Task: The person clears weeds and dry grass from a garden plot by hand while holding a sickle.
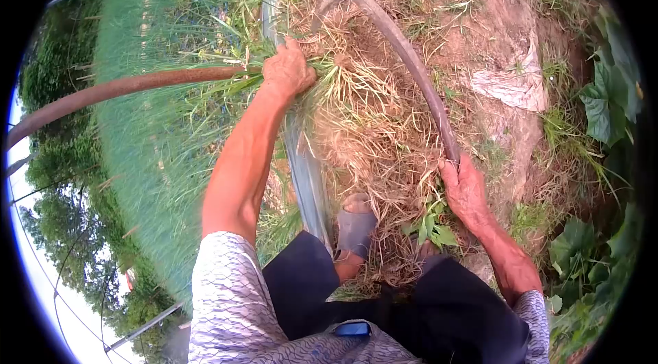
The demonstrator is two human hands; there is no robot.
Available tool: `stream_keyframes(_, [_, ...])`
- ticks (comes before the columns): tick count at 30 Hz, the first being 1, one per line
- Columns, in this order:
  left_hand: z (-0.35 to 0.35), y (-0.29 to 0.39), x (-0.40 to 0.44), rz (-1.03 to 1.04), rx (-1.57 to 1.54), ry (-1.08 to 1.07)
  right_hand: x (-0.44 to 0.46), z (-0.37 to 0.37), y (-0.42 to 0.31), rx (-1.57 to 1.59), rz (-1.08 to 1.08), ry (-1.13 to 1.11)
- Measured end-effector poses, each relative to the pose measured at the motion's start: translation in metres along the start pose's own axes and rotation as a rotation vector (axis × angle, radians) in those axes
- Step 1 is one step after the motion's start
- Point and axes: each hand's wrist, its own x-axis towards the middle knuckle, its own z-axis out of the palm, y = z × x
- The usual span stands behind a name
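A person's left hand (288,70) grips a grass clump (334,77) by a plastic strip (302,168), right hand (467,192) clasping a hook-headed, wooden-handled tool (406,54), apparently mid-weeding, the next move calling for a firm pull.

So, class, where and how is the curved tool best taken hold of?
Probably best by the handle's near end, coming from the right with a wrapped grip, as the right hand holds it. There the tool is slim and bar-like; its far end bends sharply left into a hooked head, better avoided.
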Motion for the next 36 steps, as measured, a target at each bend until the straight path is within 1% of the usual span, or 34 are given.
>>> stream_keyframes(1, [-0.001,0.001,0.001,0.002,-0.002,-0.004,0.003,0.001,-0.004,-0.004,0.049,-0.007])
stream_keyframes(2, [-0.002,0.001,0.002,0.070,-0.001,-0.063,0.005,0.002,-0.007,-0.009,0.094,-0.015])
stream_keyframes(3, [-0.004,0.000,0.003,0.132,-0.002,-0.118,0.008,0.006,-0.002,-0.005,0.034,0.025])
stream_keyframes(6, [0.024,-0.004,0.015,0.131,-0.063,-0.148,0.009,0.005,0.001,0.003,0.043,0.036])
stream_keyframes(7, [0.034,-0.009,0.015,0.128,-0.136,-0.116,0.009,0.005,0.005,-0.001,0.041,0.037])
stream_keyframes(8, [0.045,-0.011,0.016,0.129,-0.140,-0.112,0.010,0.008,0.011,-0.027,-0.015,0.078])
stream_keyframes(9, [0.052,-0.011,0.013,0.201,-0.138,-0.133,0.010,0.008,0.016,-0.052,-0.069,0.116])
stream_keyframes(10, [0.048,-0.008,0.005,0.272,-0.137,-0.155,0.007,0.006,0.018,-0.055,-0.068,0.115])
stream_keyframes(11, [0.051,0.005,-0.011,0.283,-0.340,-0.145,0.005,0.004,0.020,0.035,0.017,0.064])
stream_keyframes(12, [0.037,0.030,-0.039,0.283,-0.540,-0.144,0.000,0.005,0.020,0.130,0.106,-0.002])
stream_keyframes(13, [0.014,0.060,-0.056,0.294,-0.405,-0.248,-0.004,0.005,0.019,0.157,0.089,0.003])
stream_keyframes(14, [0.007,0.078,-0.069,0.518,-0.289,-0.382,-0.002,0.004,0.025,0.139,0.070,-0.019])
stream_keyframes(15, [-0.014,0.095,-0.099,0.726,-0.331,-0.520,-0.005,0.006,0.036,0.164,0.014,0.028])
stream_keyframes(16, [-0.011,0.107,-0.136,0.940,-0.369,-0.542,-0.014,0.008,0.044,0.202,-0.018,0.098])
stream_keyframes(17, [0.023,0.118,-0.180,1.102,-0.638,-0.565,-0.021,0.007,0.048,0.259,0.037,0.146])
stream_keyframes(18, [0.016,0.129,-0.209,1.110,-0.483,-0.749,-0.027,0.005,0.051,0.257,0.033,0.134])
stream_keyframes(19, [0.009,0.131,-0.221,1.083,-0.376,-0.806,-0.031,0.003,0.055,0.312,0.051,0.116])
stream_keyframes(20, [0.011,0.125,-0.216,1.083,-0.373,-0.808,-0.035,0.003,0.058,0.372,0.081,0.100])
stream_keyframes(21, [0.013,0.111,-0.205,0.918,-0.399,-0.486,-0.040,-0.003,0.040,0.373,0.193,0.063])
stream_keyframes(22, [0.014,0.097,-0.189,0.746,-0.412,-0.164,-0.048,-0.002,0.041,0.382,0.207,0.067])
stream_keyframes(24, [0.009,0.072,-0.137,0.514,-0.124,-0.066,-0.053,-0.003,0.041,0.140,0.136,0.074])
stream_keyframes(25, [0.012,0.056,-0.114,0.461,-0.114,0.015,-0.055,-0.003,0.031,0.155,0.184,0.058])
stream_keyframes(26, [0.018,0.042,-0.092,0.407,-0.103,0.100,-0.054,0.000,0.026,0.157,0.176,0.062])
stream_keyframes(28, [0.030,0.024,-0.063,0.274,0.113,0.086,-0.050,0.006,0.022,0.219,0.168,0.065])
stream_keyframes(29, [0.036,0.021,-0.054,0.277,0.113,0.084,-0.049,0.011,0.027,0.197,0.120,0.084])
stream_keyframes(31, [0.044,0.019,-0.040,0.196,0.164,-0.012,-0.046,0.011,0.026,0.189,0.148,0.059])
stream_keyframes(32, [0.048,0.017,-0.033,0.197,0.163,-0.019,-0.046,0.011,0.025,0.180,0.167,0.033])
stream_keyframes(34, [0.048,0.016,-0.021,0.185,0.200,-0.114,-0.043,0.010,0.023,0.155,0.130,0.045])
stream_keyframes(35, [0.047,0.011,-0.017,0.170,0.134,-0.153,-0.042,0.010,0.017,0.158,0.161,0.026])
stream_keyframes(36, [0.043,0.008,-0.016,0.176,0.131,-0.157,-0.044,0.008,0.015,0.162,0.197,0.008])
